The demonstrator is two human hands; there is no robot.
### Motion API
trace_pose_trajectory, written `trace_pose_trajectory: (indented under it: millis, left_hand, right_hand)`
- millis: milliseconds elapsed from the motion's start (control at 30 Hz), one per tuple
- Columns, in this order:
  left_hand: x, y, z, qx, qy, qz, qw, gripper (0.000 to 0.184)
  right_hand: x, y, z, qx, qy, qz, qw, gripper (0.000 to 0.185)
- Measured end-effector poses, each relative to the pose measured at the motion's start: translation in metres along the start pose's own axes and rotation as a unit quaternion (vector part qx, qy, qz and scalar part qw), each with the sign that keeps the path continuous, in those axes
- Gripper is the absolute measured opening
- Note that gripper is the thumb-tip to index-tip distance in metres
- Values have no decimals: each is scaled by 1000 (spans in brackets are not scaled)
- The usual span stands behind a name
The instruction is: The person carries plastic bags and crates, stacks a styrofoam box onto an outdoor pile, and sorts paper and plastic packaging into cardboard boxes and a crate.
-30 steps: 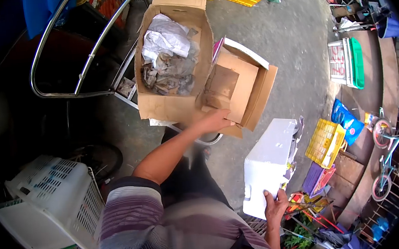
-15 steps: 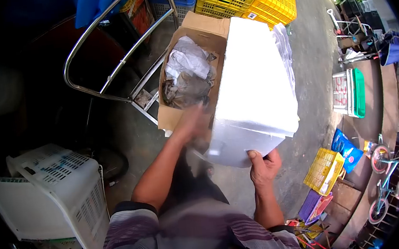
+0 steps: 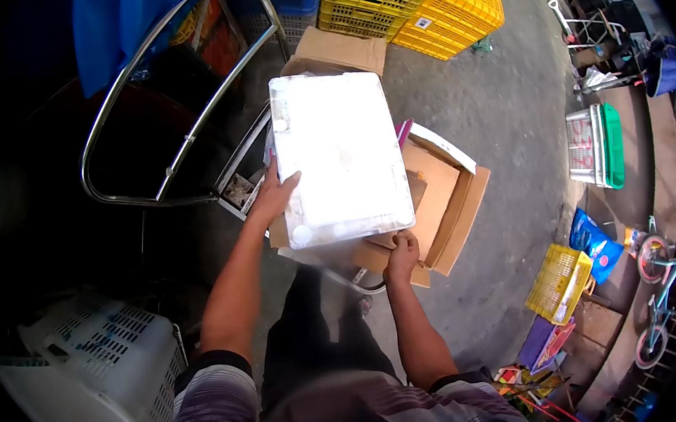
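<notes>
A white foam box (image 3: 341,154) with a dirt-smudged face toward me is in front of me. My left hand (image 3: 274,194) grips its left side, thumb on the face and the other fingers largely out of sight. Close to the box's lower right corner, my right hand (image 3: 401,257) is closed; what its fingers hold is hidden. An open cardboard carton (image 3: 441,209) shows to the right, with its flaps up. Behind the foam box, the brown flap (image 3: 339,48) of another carton sticks out, and its contents are covered.
A chrome tube frame (image 3: 178,157) stands on the left. Stacked yellow crates (image 3: 449,17) are at the back, and a white plastic basket (image 3: 106,339) sits at lower left. A yellow basket (image 3: 558,283) and a green-lidded bin (image 3: 612,145) stand along the right.
The foam box has shifted left over the paper-filled carton, uncovering the open carton at right. My left hand went from that paper-filled carton to the box's side; my right hand moved left.
</notes>
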State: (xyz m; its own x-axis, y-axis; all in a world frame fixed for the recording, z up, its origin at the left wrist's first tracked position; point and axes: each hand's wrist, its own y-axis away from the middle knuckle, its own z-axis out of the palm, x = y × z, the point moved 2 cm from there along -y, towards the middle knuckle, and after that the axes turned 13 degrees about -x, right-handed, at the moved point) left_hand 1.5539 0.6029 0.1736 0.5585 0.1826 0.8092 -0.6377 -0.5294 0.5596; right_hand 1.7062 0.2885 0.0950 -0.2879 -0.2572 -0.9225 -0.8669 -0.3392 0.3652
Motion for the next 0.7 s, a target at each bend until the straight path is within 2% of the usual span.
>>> trace_pose_trajectory:
  millis: [67, 167, 200, 300, 367, 400, 433, 500, 533, 600, 700]
  left_hand:
    - [-30, -9, 5, 45, 38, 39, 998, 77]
    - [-60, -24, 13, 73, 94, 60, 991, 75]
    - [-63, -22, 16, 77, 113, 61, 989, 74]
    - [-41, -15, 13, 89, 107, 84, 987, 71]
    - [29, 23, -2, 73, 99, 115, 986, 75]
    - [54, 42, -1, 60, 96, 124, 986, 77]
    - [63, 46, 2, 76, 103, 140, 982, 69]
    - [69, 45, 9, 94, 21, 141, 985, 73]
    - [85, 51, 13, 112, -37, 124, 985, 75]
    - [123, 80, 22, 115, -94, 158, 976, 77]
    - [140, 104, 52, 111, -114, 182, 970, 76]
  right_hand:
    - [-60, -28, -17, 17, -93, 97, 991, 27]
    - [-110, -59, 6, -235, -209, 142, 938, 40]
    - [-88, -72, 11, -317, -37, 109, 941, 47]
    - [-94, -66, 20, -300, -17, 48, 953, 56]
    - [-119, -41, 22, -267, -29, 2, 963, 60]
    - [-120, -35, 16, -247, -37, 16, 968, 60]
    - [-121, -30, 12, -230, -44, 30, 972, 59]
    - [-126, -26, 8, -212, -57, 42, 975, 60]
    - [-122, -27, -3, -218, -68, 40, 973, 59]
    - [-143, -12, -20, -242, -115, 9, 963, 60]
    - [-146, 2, -58, -236, -107, 12, 966, 63]
